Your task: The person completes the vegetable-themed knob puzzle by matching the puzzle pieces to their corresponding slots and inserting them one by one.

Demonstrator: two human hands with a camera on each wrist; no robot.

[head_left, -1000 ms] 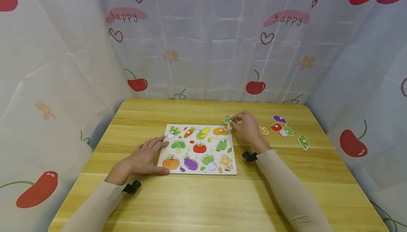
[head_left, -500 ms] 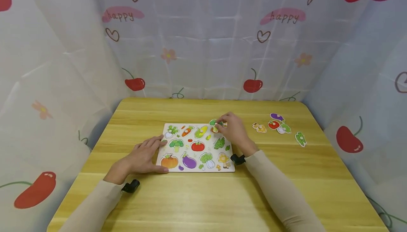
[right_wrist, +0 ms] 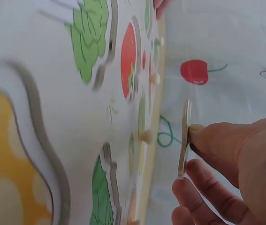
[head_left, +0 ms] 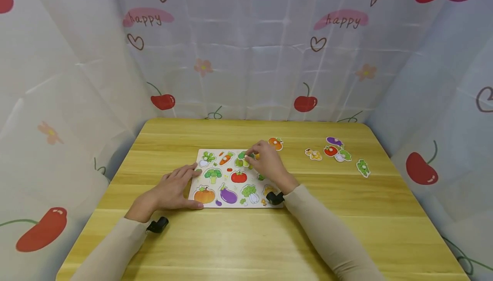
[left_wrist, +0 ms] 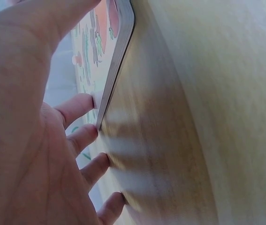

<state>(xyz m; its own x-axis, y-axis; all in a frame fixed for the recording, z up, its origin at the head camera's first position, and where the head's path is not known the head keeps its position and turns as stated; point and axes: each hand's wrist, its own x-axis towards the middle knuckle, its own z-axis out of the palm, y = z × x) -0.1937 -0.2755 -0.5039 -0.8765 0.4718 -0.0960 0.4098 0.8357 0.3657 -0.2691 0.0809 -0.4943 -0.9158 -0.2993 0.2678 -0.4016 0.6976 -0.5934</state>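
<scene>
A white vegetable puzzle board (head_left: 231,206) lies on the wooden table (head_left: 246,238). My left hand (head_left: 181,182) rests flat on the table, its straight fingers (left_wrist: 79,108) against the board's left edge (left_wrist: 118,51). My right hand (head_left: 256,156) hovers over the board's top row. It pinches a thin green piece (head_left: 242,156) between thumb and fingers. In the right wrist view this piece (right_wrist: 185,138) shows edge-on, lifted off the board (right_wrist: 53,117).
Loose pieces lie on the table right of the board: an orange one (head_left: 275,143), a mushroom (head_left: 313,154), an eggplant (head_left: 333,141), a tomato (head_left: 330,150), a radish (head_left: 343,156) and a green vegetable (head_left: 362,167). Cherry-print curtains (head_left: 246,58) enclose the table.
My right hand has carried the green piece leftward from beyond the board's top right corner to over its top row. The orange piece has come into view. The left hand has stayed put.
</scene>
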